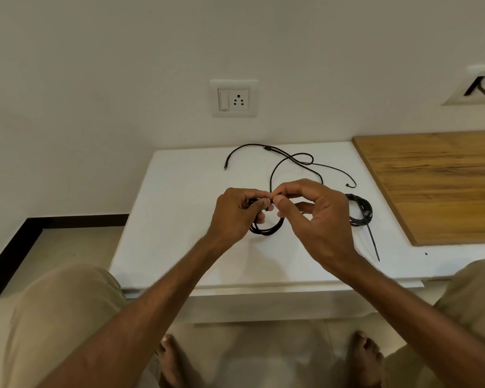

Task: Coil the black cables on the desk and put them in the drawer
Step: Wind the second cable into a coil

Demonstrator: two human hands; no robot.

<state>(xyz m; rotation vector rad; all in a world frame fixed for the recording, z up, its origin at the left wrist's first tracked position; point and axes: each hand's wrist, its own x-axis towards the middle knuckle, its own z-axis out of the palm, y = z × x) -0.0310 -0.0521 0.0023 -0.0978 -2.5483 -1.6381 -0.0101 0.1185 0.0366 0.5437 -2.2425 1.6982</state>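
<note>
Cable coil point(263, 229) pinched between left hand point(235, 217), right hand point(317, 217).

Half-coiled black cable point(265, 229), another coiled point(360, 211)

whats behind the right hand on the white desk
A bundled black cable coil lies on the white desk, a thin black strap trailing from it. The right hand covers the coil's left part, so that is unseen.

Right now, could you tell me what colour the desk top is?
The desk is white; head view.
</note>
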